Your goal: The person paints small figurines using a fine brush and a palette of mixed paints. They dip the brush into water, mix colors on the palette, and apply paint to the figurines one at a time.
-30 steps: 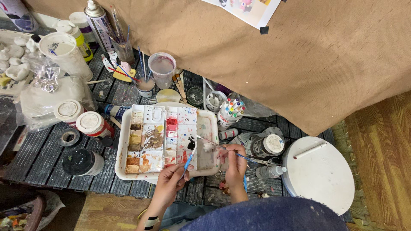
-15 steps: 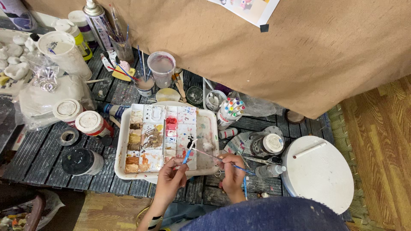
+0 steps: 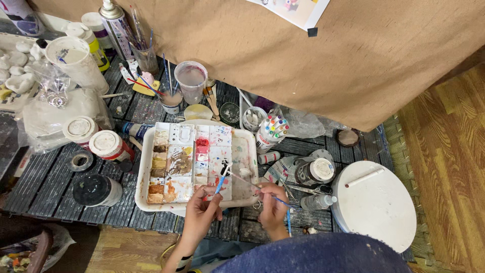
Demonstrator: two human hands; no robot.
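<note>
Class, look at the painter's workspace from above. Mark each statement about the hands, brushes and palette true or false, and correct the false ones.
1. The left hand holds a blue-handled paintbrush over the white rectangular paint palette. True.
2. The right hand is empty. False: it holds a thin brush.
3. The round white board lies left of the palette. False: it lies to the right.
4. A clear plastic cup of cloudy water stands beyond the palette. True.

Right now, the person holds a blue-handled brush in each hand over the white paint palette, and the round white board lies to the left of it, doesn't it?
Not quite: in the head view the round white board lies to the right of the white paint palette. The left hand and right hand do each hold a blue-handled brush over it.
</note>
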